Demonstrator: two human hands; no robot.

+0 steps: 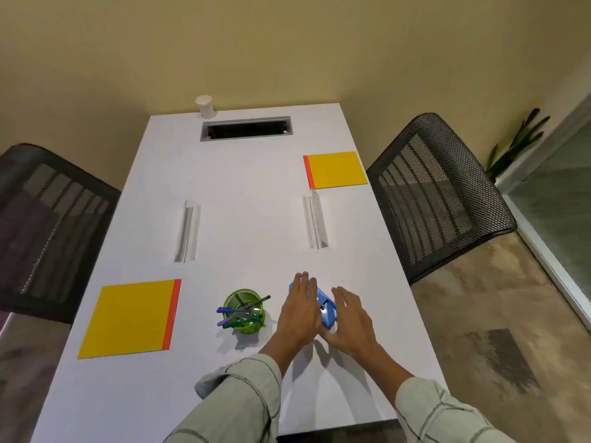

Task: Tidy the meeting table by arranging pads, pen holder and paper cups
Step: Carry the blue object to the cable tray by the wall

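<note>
A blue flat object [327, 309] lies on the white table [249, 193] near its front right. My left hand [300, 310] rests on its left side with fingers stretched out. My right hand [350, 318] hovers at its right side, fingers spread. Left of my hands stands a green pen holder [244, 311] with several pens. One yellow pad with a red edge [129, 318] lies at the front left, another yellow pad [335, 169] at the far right. A white paper cup [205, 107] stands at the far edge.
Two clear folded name stands [188, 231] [315, 221] sit mid-table. A cable opening [246, 128] is set into the far end. Black mesh chairs stand on the left [48, 225] and right [438, 190]. A plant [515, 145] is in the right corner.
</note>
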